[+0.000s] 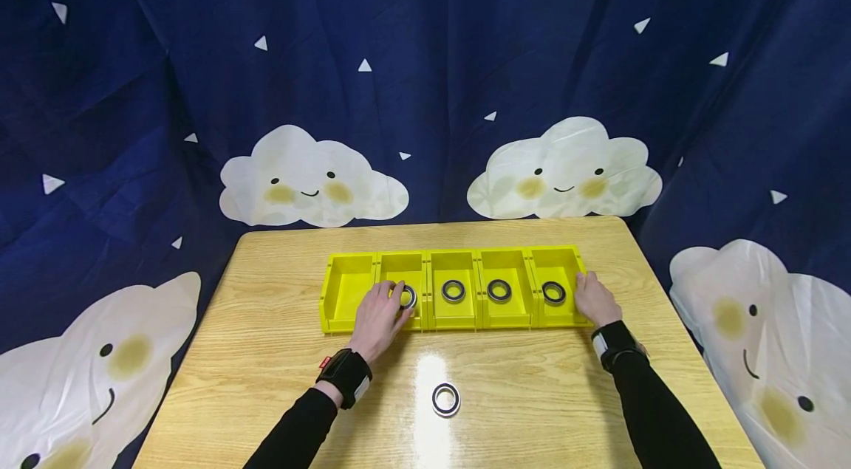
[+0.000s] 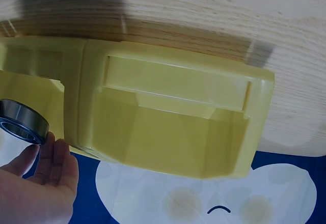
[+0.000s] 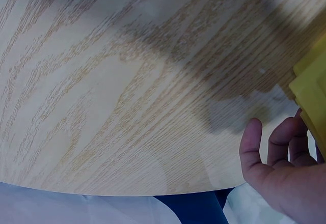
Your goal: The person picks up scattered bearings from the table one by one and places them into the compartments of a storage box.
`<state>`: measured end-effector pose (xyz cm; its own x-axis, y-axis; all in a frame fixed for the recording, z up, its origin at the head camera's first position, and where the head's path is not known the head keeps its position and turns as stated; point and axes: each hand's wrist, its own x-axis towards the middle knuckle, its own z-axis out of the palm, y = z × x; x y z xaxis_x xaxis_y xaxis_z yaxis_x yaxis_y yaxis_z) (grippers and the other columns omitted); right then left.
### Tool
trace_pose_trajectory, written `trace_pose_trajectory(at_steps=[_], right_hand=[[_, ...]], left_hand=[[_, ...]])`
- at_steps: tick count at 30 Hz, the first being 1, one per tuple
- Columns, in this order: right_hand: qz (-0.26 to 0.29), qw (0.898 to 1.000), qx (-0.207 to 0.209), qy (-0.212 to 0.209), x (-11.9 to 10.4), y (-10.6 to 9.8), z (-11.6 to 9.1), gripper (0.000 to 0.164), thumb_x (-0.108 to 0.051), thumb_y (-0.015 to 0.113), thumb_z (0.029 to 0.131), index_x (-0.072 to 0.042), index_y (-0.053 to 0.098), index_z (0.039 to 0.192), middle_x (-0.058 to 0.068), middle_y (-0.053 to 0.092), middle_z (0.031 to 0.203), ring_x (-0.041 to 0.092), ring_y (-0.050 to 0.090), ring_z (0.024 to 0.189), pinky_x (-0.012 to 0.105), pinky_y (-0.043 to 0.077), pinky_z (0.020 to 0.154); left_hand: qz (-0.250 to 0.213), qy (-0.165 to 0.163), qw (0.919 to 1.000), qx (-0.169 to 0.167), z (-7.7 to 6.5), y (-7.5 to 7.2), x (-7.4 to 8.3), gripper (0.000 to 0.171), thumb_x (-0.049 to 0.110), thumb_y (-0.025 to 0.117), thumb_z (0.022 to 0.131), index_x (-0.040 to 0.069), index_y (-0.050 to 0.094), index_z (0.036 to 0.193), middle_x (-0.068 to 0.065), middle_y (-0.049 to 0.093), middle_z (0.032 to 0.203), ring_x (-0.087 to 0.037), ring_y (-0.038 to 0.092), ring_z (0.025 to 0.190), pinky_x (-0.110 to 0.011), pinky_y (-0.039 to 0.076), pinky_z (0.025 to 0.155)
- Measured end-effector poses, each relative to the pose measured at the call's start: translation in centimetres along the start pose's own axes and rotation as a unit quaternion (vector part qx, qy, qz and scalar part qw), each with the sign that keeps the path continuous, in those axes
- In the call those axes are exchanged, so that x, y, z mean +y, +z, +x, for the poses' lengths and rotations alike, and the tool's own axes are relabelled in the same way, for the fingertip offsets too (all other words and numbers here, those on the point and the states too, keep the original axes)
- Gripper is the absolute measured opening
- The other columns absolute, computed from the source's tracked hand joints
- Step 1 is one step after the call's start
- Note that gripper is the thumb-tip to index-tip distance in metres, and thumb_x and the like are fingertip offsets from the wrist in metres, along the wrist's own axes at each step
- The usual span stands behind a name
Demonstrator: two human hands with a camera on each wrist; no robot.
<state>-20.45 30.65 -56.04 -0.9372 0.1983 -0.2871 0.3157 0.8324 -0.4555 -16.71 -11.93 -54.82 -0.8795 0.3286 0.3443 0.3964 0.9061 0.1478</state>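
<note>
Bearing ring (image 1: pixel 407 297) in the second compartment from the left of the yellow tray (image 1: pixel 346 323), pinched at its rim by the left hand (image 1: pixel 379 321); fingertips (image 2: pixel 51 155) curled round the dark steel edge. Likely heavy for its size, stiff, smooth and a bit slippery, best taken across the outer rim. Right hand (image 1: pixel 594 299) flat against the tray's right end, fingers relaxed, gripping nothing. Three more rings (image 1: pixel 499 291) in the compartments to the right; one loose ring (image 1: pixel 445 399) on the near bench (image 1: pixel 266 351)
</note>
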Motion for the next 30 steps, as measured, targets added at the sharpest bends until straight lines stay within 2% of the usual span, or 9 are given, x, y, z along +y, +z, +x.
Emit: trace_pose_trajectory(at_steps=[3,9,20,30], right_hand=[[0.001,1.0,-0.002,0.004,0.0,0.1,0.0,0.059,-0.038,0.007,0.109,0.01,0.034,0.131,0.029,0.051,0.105,0.039,0.053,0.092,0.045,0.042,0.073],[0.0,1.0,-0.003,0.006,0.1,0.1,0.0,0.058,-0.038,0.007,0.109,0.009,0.034,0.13,0.029,0.051,0.105,0.039,0.053,0.092,0.045,0.041,0.073],[0.003,1.0,-0.002,0.003,0.0,0.0,0.0,0.058,-0.037,0.007,0.109,0.01,0.034,0.129,0.029,0.051,0.104,0.039,0.053,0.091,0.044,0.041,0.072],[0.009,1.0,0.0,-0.002,0.1,0.1,0.0,0.058,-0.038,0.007,0.109,0.009,0.034,0.13,0.027,0.05,0.102,0.037,0.052,0.089,0.043,0.04,0.071]], left_hand=[[0.025,0.002,0.9997,0.006,0.3,0.2,-0.1,0.05,0.033,0.076,0.089,0.002,0.065,0.127,-0.017,0.067,0.113,-0.033,0.063,0.107,-0.044,0.054,0.096],[0.064,-0.007,0.9979,-0.005,1.1,0.5,-0.1,0.05,0.037,0.075,0.09,0.004,0.066,0.126,-0.014,0.067,0.112,-0.032,0.062,0.111,-0.043,0.05,0.103],[0.11,-0.003,0.9938,0.013,2.2,1.5,-0.4,0.047,0.041,0.077,0.087,0.008,0.069,0.118,-0.012,0.067,0.106,-0.031,0.06,0.109,-0.041,0.049,0.099],[0.12,-0.025,0.9921,-0.025,3.0,2.2,-0.4,0.047,0.043,0.075,0.088,0.009,0.067,0.121,-0.011,0.068,0.111,-0.031,0.059,0.116,-0.043,0.045,0.108]])
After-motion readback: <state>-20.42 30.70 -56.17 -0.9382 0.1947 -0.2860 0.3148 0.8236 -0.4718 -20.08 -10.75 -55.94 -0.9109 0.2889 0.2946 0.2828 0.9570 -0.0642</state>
